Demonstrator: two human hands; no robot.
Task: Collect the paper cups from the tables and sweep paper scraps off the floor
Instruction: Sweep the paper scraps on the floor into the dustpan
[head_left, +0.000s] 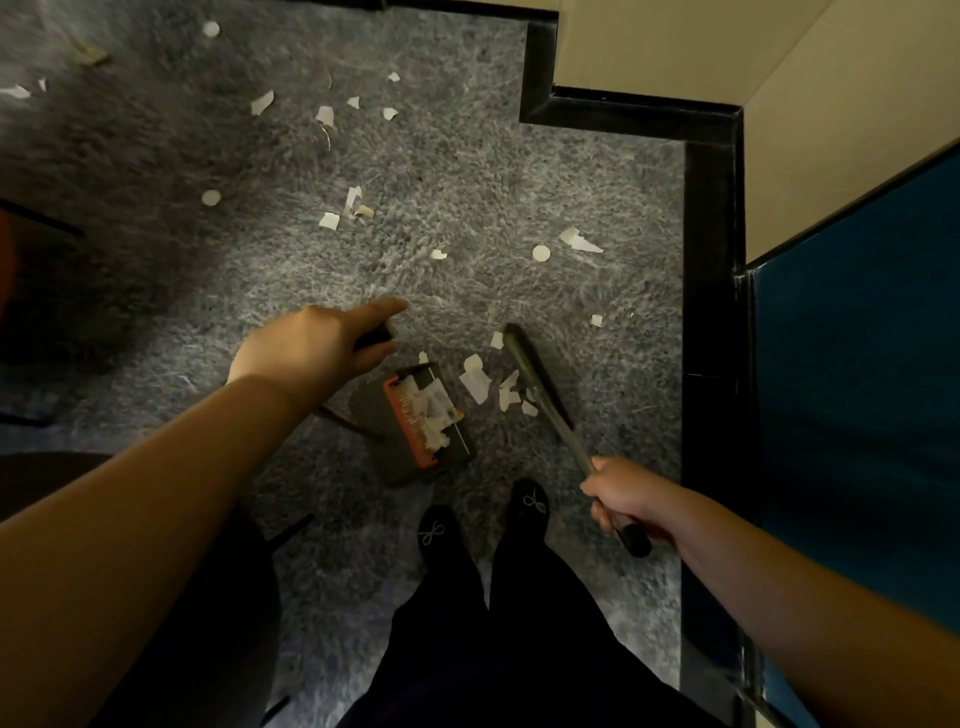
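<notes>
You are in the sweeping part of the job, and it looks well under half done. Your left hand (317, 343) has its fingers (384, 312) clasped round the dark handle of the dustpan (415, 415), which sits on the carpet (467, 182) just ahead of your feet with a small heap of white scraps already in it. Your right hand (623, 499) has its fingers clenched on the handle of the brush (535, 379), whose head lies on the carpet just to the right of the dustpan

Between brush and dustpan lies a cluster of paper scraps (475, 382), close enough that I judge one short stroke to the left would carry them in. Much more is left beyond that: a round piece and a torn strip near the black skirting (711, 234), a small bit to the right of the brush tip, a group in the middle of the carpet, and a scatter further off toward the top left, well apart from the dustpan

No paper cups and no table show here, so you cannot tell from this view whether that half of the task is done
</notes>
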